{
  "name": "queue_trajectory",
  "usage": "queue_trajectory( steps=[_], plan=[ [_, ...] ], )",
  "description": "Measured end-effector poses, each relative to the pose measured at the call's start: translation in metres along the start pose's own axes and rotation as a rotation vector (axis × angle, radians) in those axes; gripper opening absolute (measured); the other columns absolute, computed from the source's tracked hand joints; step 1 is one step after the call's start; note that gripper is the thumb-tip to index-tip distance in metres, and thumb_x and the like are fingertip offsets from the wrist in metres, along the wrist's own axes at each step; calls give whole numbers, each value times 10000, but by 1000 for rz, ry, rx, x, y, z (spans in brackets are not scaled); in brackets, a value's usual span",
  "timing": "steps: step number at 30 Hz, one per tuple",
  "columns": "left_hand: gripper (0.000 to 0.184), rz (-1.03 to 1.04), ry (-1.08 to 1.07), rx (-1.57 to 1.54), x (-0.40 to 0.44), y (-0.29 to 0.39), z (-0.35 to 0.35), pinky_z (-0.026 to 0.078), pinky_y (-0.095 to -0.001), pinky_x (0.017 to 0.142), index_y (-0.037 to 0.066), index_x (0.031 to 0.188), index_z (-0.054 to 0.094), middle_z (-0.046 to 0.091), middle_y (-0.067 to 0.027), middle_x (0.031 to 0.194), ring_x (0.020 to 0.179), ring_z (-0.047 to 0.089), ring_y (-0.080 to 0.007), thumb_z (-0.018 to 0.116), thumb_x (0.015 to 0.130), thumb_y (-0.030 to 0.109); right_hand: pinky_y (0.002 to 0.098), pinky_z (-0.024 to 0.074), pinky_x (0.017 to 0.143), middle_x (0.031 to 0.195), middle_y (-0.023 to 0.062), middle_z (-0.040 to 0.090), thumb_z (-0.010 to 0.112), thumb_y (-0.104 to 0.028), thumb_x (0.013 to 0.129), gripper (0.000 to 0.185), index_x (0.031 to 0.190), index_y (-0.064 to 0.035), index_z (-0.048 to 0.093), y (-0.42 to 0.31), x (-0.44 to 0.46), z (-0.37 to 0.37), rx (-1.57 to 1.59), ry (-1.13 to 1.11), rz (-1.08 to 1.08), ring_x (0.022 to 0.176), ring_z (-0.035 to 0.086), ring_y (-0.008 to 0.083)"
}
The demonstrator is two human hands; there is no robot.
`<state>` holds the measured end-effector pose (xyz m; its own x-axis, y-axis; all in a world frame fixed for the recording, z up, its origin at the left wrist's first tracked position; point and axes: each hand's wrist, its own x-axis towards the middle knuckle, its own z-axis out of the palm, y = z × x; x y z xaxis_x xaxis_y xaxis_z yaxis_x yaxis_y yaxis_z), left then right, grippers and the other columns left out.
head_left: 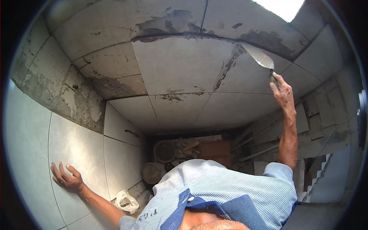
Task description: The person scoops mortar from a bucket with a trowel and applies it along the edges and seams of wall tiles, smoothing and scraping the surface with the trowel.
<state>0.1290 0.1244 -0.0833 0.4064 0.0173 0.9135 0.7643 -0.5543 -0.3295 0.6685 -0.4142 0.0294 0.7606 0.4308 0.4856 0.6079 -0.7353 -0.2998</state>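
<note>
Grey metal pointed trowel (pixel 260 56): upper right, long axis up-left from grip toward dark mortar seam (pixel 214 36)
Right hand (pixel 284 94): closed round its handle (pixel 272 78), nearer the seam
Left hand (pixel 68 179): spread empty on pale glossy tile (pixel 78 143), lower left

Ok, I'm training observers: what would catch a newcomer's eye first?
Probably the trowel in the right hand, upper right, its tip near a dark seam. Next, the left hand spread on pale tiles at lower left, and a bright white patch at top right.
</note>
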Motion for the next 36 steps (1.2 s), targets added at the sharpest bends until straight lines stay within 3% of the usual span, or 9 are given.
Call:
queue_trajectory(
  steps=[2, 3, 7, 9, 14, 16, 28, 29, 36],
  plan=[
    [235, -5, -2, 11, -2, -2, -2, 456, -481, 934, 114, 1179, 595, 576, -83, 1318, 1181, 594, -296, 555, 955, 172, 365, 513, 872, 1083, 206, 685, 616, -136, 898, 399, 1278, -24, 573, -9, -3, -6, -121, 46, 73, 1002, 677, 278],
    [237, -6, -17, 27, -3, -3, -1, 457, -488, 930, 115, 1179, 595, 576, -82, 1317, 1180, 595, -297, 557, 952, 174, 397, 492, 953, 1178, 230, 650, 612, -160, 880, 401, 1258, -27, 595, -16, -3, -8, -42, 17, 159, 1107, 630, 359],
    [239, -18, -26, 29, -7, -4, 0, 456, -507, 923, 122, 1173, 599, 579, -78, 1311, 1176, 597, -298, 563, 943, 178, 381, 494, 951, 1208, 211, 644, 621, -103, 890, 394, 1268, -1, 584, -44, -11, 32, 212, 50, 74, 1126, 626, 305],
    [238, -12, -4, 6, -7, -4, 3, 454, -506, 925, 123, 1171, 601, 580, -78, 1309, 1174, 597, -299, 563, 942, 177, 384, 515, 894, 1129, 195, 652, 644, -63, 874, 396, 1258, 7, 581, -55, -16, 79, 266, 156, -80, 1032, 647, 303],
    [234, -9, -19, 13, -5, -4, 0, 450, -491, 929, 124, 1172, 599, 580, -78, 1307, 1170, 598, -304, 558, 948, 175, 389, 512, 768, 986, 152, 631, 687, -81, 865, 356, 1194, 19, 591, -77, -35, 181, 282, 367, 51, 882, 641, 270],
    [230, -2, -18, 12, -3, -3, -1, 452, -484, 927, 123, 1170, 600, 581, -79, 1305, 1169, 599, -304, 556, 950, 174, 413, 528, 767, 977, 178, 621, 681, -82, 861, 371, 1214, -7, 594, -83, -42, 199, 304, 421, 32, 863, 640, 319],
    [207, 6, 0, 42, -1, -1, 0, 487, -446, 876, 100, 1146, 610, 587, -91, 1288, 1153, 607, -295, 548, 961, 172, 423, 521, 866, 1130, 239, 645, 624, -113, 883, 376, 1239, -1, 582, -75, -47, 45, 294, 15, 135, 1019, 645, 372],
    [204, 5, -14, 77, -2, -1, 0, 488, -446, 873, 100, 1141, 613, 588, -90, 1287, 1153, 607, -294, 548, 962, 175, 437, 521, 846, 1094, 228, 650, 604, -114, 889, 383, 1257, -15, 570, -67, -39, 49, 212, 62, -67, 978, 646, 380],
    [205, -19, 11, 39, -4, -2, 3, 479, -479, 900, 138, 1144, 616, 587, -56, 1302, 1171, 603, -270, 541, 964, 204, 449, 526, 788, 993, 191, 636, 592, -185, 904, 428, 1322, -109, 534, -111, 18, 64, 54, -48, -335, 880, 635, 384]
  ],
)
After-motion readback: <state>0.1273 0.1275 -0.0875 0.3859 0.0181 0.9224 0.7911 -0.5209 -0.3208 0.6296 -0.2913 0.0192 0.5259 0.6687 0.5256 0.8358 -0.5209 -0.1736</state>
